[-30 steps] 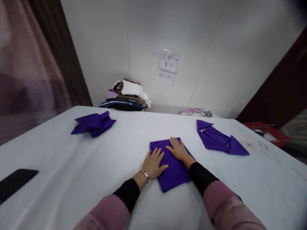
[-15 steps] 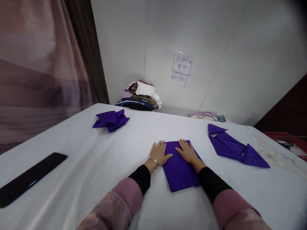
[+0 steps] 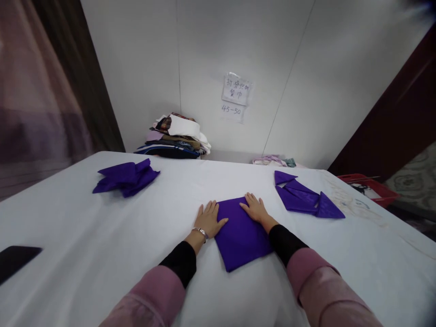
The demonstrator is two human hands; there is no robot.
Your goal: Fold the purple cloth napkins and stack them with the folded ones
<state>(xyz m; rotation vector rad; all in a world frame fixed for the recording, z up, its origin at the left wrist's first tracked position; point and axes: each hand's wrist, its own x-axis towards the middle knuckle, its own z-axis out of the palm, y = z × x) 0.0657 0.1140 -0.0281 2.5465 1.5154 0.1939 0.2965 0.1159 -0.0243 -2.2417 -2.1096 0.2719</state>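
Note:
A purple cloth napkin (image 3: 238, 240), folded into a rough square, lies flat on the white-covered table (image 3: 190, 290) in front of me. My left hand (image 3: 209, 220) rests at its left edge, fingers stretched out and the thumb on the cloth. My right hand (image 3: 255, 210) lies flat over the upper right part of it, fingers extended. Farther left sits a crumpled purple napkin (image 3: 126, 178). On the right a purple napkin folded into a pointed shape (image 3: 301, 197) lies on the table.
A black flat object (image 3: 17, 261) lies at the left. Behind the table are a stack of folded clothes (image 3: 179, 136) and more cloth (image 3: 270, 161) by the wall. Handwritten paper signs (image 3: 236, 93) hang there. A red basket (image 3: 381, 193) stands beyond the right edge.
The view has turned to the right, so things on the table appear farther left. Both hands stay flat on the napkin; the right hand now sits slightly closer to its right edge.

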